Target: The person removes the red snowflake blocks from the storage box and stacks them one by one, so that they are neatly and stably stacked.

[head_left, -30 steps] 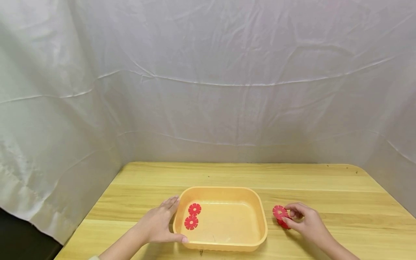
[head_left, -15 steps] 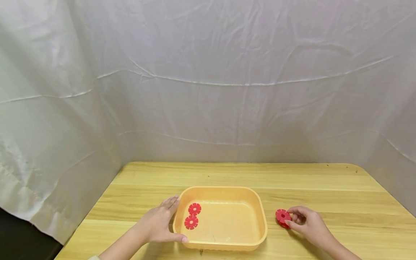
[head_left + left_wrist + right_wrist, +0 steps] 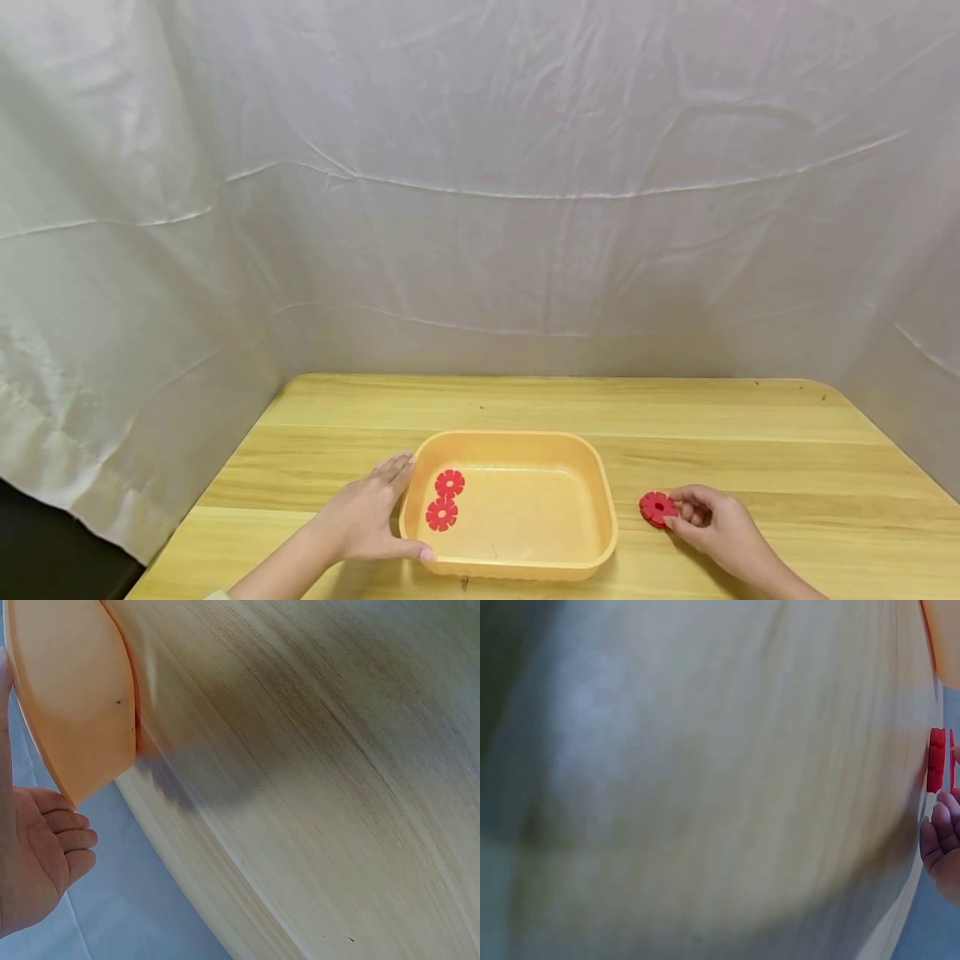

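A shallow orange-yellow plastic tray (image 3: 517,562) sits on the table. My left hand (image 3: 367,512) rests against its left end in the head view, thumb on the near rim, fingers spread along the side. To the tray's right, my right hand (image 3: 716,525) pinches a red notched flower-shaped disc (image 3: 657,507) at its edge. In the right wrist view a thin disc (image 3: 952,761) at the fingers stands slightly apart from a red stack of discs (image 3: 936,761). Two flat red flower discs (image 3: 449,483) lie at the left inside the tray, one nearer me than the other.
The wood-grain table (image 3: 750,433) has a rounded far edge. Pale cloth (image 3: 525,250) hangs behind it and on both sides. A dark area (image 3: 52,550) shows at the lower left, beyond the table.
My right hand has moved slightly towards me and to the right, bringing its red disc over the stack beneath. The left hand, the tray and the discs inside it stay put.
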A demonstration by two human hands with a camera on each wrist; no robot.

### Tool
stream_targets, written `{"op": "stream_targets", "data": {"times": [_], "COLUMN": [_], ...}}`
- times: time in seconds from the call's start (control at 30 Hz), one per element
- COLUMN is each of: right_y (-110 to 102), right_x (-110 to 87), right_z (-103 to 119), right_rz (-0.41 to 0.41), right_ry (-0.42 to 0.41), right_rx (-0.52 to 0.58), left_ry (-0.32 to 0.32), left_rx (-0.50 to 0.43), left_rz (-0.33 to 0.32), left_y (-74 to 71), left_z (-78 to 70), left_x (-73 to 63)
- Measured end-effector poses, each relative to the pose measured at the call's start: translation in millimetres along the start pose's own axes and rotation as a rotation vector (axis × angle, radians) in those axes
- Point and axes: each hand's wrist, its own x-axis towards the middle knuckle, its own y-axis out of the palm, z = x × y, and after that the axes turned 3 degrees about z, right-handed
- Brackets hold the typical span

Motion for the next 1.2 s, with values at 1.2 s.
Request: {"op": "stream_targets", "data": {"times": [1.2], "right_y": [-1.0], "right_x": [0.2], "right_z": [-3.6], "right_rz": [0.008], "right_ry": [-0.069], "right_rx": [-0.007], "left_ry": [-0.002], "left_rx": [-0.002], "left_rz": [0.024], "left_y": [-1.1], "left_z": [0.0], "left_x": [1.0]}}
